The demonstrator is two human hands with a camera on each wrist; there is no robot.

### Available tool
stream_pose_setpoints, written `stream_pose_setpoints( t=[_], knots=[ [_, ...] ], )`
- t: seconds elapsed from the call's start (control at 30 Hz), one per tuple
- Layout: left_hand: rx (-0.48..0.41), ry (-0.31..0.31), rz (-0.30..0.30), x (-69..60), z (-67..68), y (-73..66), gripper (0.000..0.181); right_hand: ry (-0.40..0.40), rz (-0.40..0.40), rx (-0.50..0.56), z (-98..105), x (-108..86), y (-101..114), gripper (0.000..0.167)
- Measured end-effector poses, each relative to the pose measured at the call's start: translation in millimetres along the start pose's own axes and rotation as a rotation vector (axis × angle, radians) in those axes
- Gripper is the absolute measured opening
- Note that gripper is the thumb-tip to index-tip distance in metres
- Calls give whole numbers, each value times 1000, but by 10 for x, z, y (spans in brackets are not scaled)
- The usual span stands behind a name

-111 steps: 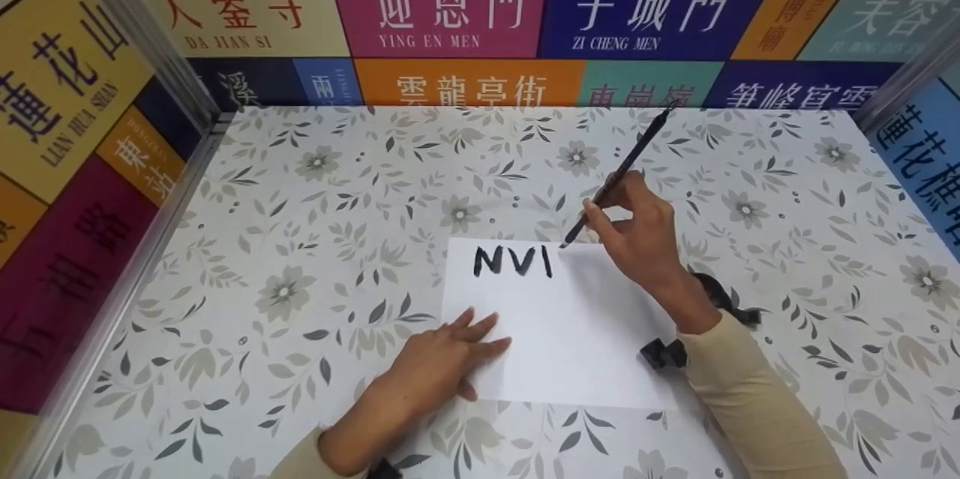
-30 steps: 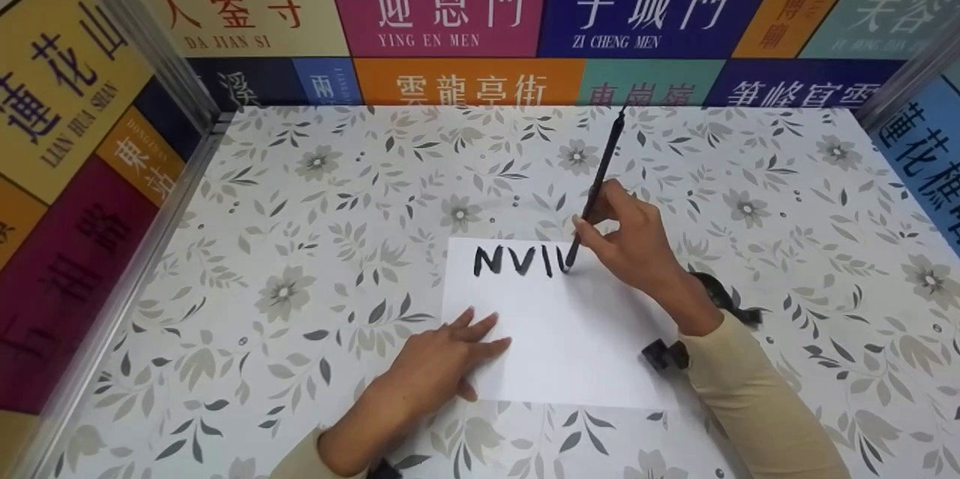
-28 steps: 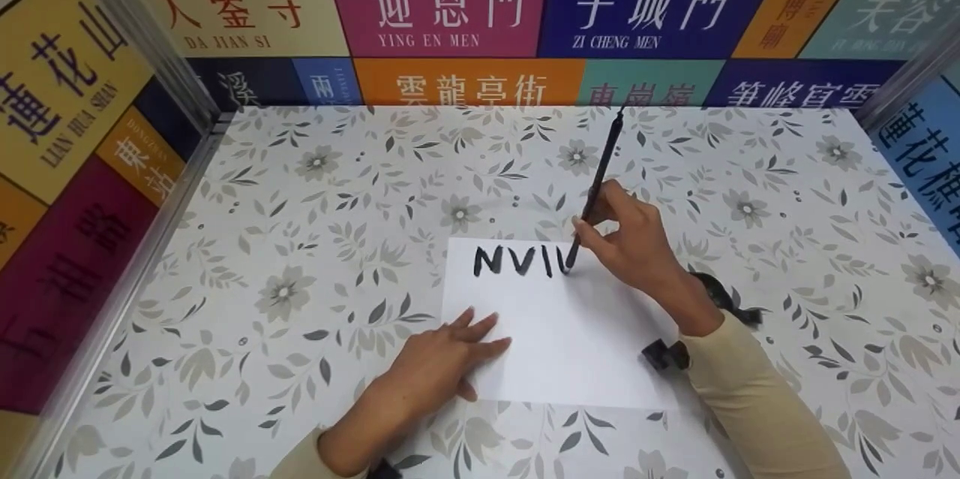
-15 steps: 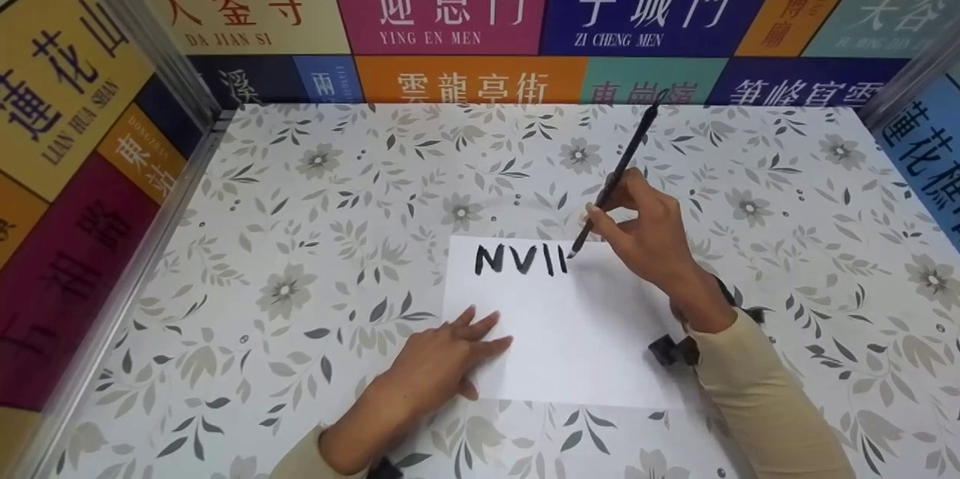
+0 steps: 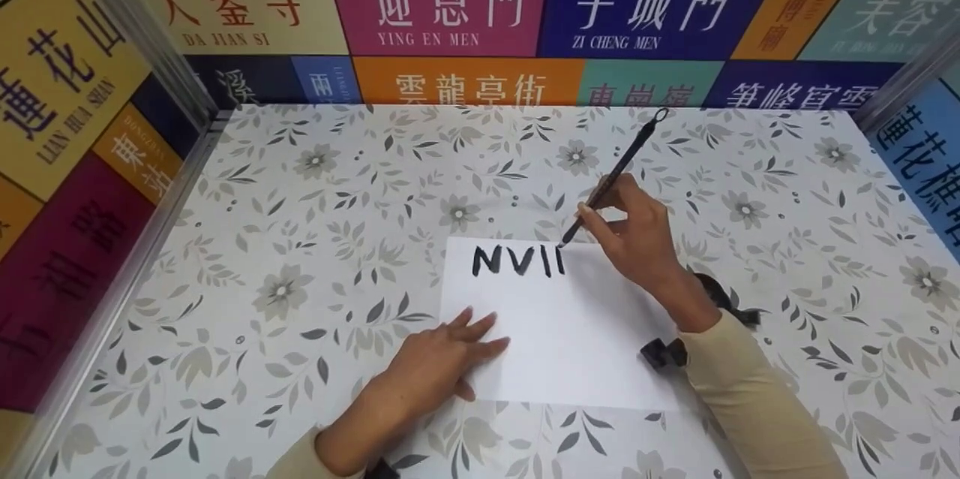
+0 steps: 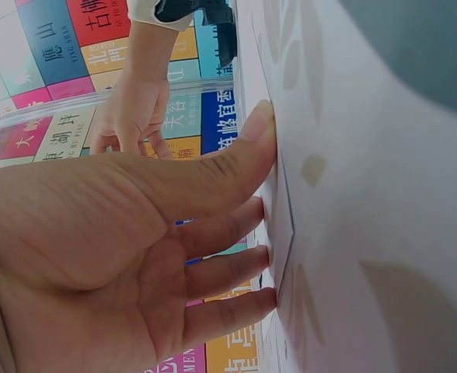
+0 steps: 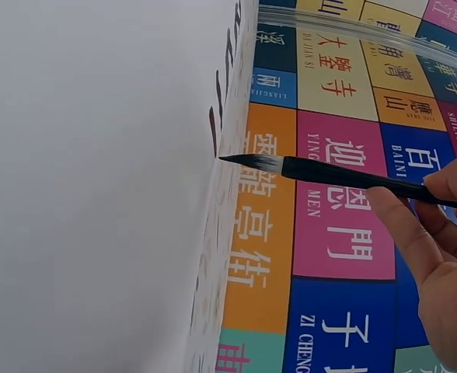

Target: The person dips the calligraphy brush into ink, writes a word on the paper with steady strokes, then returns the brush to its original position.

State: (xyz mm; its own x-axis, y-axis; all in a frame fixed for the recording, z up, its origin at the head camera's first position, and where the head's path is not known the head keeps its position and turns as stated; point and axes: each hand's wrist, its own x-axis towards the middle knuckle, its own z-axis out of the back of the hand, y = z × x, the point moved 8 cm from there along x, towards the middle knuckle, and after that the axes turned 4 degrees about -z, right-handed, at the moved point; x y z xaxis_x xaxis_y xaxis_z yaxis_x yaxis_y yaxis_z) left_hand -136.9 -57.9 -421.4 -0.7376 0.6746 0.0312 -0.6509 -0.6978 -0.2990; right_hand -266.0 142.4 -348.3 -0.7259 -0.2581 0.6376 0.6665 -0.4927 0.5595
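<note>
My right hand [image 5: 637,235] pinches a dark writing brush [image 5: 616,170] between thumb and fingers, its handle slanting up to the right. In the right wrist view the brush's black-tipped bristles [image 7: 252,162] come to a point near the top end of the last stroke; whether they touch the paper I cannot tell. Black brushed marks reading "NVII" [image 5: 517,261] run along the upper part of a white sheet of paper [image 5: 577,351]. With fingers spread, my left hand [image 5: 431,366] rests on the paper's lower left side; its thumb and fingertips [image 6: 261,124] press down in the left wrist view.
The sheet lies on a table covered in a floral print [image 5: 360,224]. Panels with coloured signs [image 5: 442,2] stand behind it and at both sides. A black wrist device [image 5: 664,353] sits at my right cuff.
A second upright stroke has appeared right of the first since the oldest frame. After ending low on that stroke, the brush lifted right, then shifted up and left to its top. The left hand stayed put.
</note>
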Motion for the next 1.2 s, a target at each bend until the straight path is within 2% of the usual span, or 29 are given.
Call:
stream_pose_setpoints(
  t=[0.2,0.57,1.2],
  knots=[
    [-10,11,2,-3,-7,5,71,16,-9,8,-19,1,-14,24],
    [7,-5,-20,-7,9,-12,71,47,-17,-7,-35,-3,-40,21],
    [1,1,-5,-5,-15,13,73,89,-14,-60,-4,5,-5,19]
  ],
)
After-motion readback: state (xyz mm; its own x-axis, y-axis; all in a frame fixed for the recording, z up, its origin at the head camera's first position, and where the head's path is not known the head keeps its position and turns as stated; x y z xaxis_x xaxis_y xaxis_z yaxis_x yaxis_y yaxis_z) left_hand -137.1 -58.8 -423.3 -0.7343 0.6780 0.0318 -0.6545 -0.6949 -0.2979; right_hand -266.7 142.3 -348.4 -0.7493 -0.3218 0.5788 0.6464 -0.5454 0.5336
